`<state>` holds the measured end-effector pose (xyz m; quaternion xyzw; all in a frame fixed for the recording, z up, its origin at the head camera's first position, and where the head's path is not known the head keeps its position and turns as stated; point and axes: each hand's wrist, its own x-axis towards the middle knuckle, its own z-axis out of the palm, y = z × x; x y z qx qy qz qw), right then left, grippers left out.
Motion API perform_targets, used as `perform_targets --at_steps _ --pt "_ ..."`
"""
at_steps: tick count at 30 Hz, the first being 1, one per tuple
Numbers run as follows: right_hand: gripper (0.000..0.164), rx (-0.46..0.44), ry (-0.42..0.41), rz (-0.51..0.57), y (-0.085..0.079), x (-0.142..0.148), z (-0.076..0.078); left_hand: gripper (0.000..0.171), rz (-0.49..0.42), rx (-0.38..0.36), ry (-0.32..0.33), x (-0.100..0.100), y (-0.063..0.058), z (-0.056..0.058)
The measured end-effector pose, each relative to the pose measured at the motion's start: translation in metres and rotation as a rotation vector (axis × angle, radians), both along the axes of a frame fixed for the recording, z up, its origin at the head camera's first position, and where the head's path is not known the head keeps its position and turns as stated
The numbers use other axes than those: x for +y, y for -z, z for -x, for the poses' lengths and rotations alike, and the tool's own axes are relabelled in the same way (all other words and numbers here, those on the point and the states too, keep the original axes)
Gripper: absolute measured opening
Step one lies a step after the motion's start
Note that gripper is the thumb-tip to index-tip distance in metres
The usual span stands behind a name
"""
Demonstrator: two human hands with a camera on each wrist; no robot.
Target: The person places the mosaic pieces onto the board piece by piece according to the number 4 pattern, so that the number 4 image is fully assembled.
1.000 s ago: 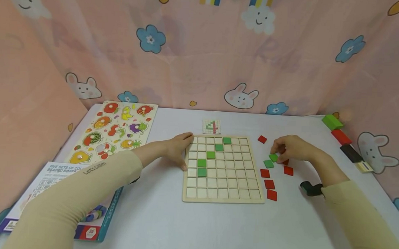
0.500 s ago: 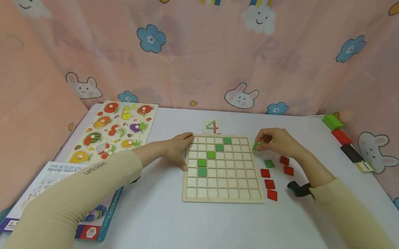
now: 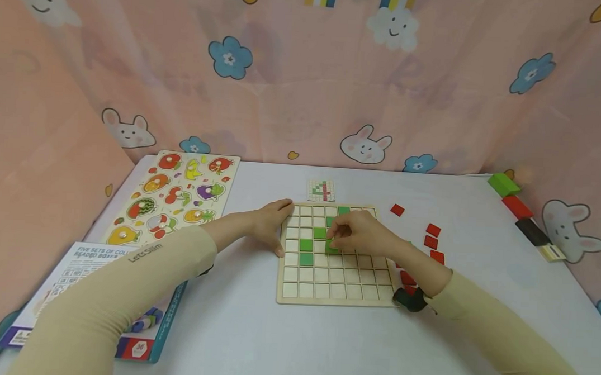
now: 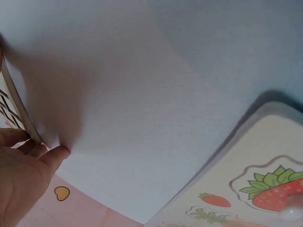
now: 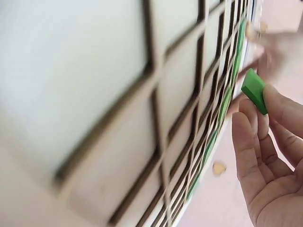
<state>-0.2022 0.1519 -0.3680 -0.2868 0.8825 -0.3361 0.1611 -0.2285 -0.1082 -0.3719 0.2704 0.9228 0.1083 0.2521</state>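
A wooden grid board lies flat on the white table, with several green tiles seated in a diagonal run of its squares. My left hand rests at the board's left side, its spread fingers and thumb touching the rim; the left wrist view shows these fingers along the edge. Over the middle of the grid, my right hand pinches a green tile between thumb and fingertips. The tile is tilted and close above the squares, just right of the green run.
A small printed pattern card lies behind the board. Several loose red tiles are scattered to its right, some partly hidden by the right forearm. Colored blocks line the far right. A fruit puzzle and a boxed set occupy the left.
My right hand has picked up a green tile from the right of the board and carried it left over the grid's middle. The left hand stays at the board's edge.
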Motion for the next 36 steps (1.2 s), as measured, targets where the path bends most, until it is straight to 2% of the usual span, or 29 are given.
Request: perform_targets --at_steps 6,13,19,36 --pt "0.004 0.029 -0.079 -0.036 0.005 -0.016 -0.010 0.123 -0.004 0.020 0.026 0.000 0.000 0.000" --pt "0.012 0.040 -0.068 -0.091 0.009 -0.020 -0.013 0.122 -0.002 0.017 0.020 -0.001 0.001 0.001" --pt "0.008 0.041 -0.066 -0.104 0.011 -0.019 -0.013 0.122 -0.007 0.013 0.020 -0.001 0.000 0.001" --pt "0.014 0.030 -0.119 -0.073 0.010 -0.025 -0.015 0.122 -0.004 0.020 0.026 0.000 -0.001 -0.002"
